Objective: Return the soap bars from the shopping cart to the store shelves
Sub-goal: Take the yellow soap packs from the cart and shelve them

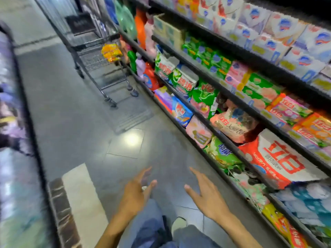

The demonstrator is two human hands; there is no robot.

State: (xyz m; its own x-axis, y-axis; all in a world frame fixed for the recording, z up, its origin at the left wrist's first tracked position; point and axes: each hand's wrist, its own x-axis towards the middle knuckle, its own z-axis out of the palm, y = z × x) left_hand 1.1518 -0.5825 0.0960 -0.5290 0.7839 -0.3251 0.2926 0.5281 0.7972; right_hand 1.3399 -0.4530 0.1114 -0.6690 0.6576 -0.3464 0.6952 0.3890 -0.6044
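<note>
Fingers on the left hand are stretched out and slightly spread, with the thumb held off to the side, and they hold nothing and touch nothing. The right hand is the same: its fingers lie straight and close together, the thumb sticks out toward the other hand, and the palm is empty. Both hands hang low in front of the person, a gap apart, over the grey tiled floor and just above a pair of blue jeans and a pale shoe. Neither hand is near the goods. The shopping cart stands well up the aisle, close against the left end of the shelves, far from both hands. A yellow and orange pack sits at the cart's near right corner; the view is too blurred to tell whether it is soap, and I cannot make out anything else in the basket. The shelves run along the person's right side, tier above tier. White boxes with a blue mark fill the top tier, green and pink packs lie below them, and a big red and white bag leans out lower down, nearest the right hand but apart from it. A dark counter edge runs along the left of the aisle.
</note>
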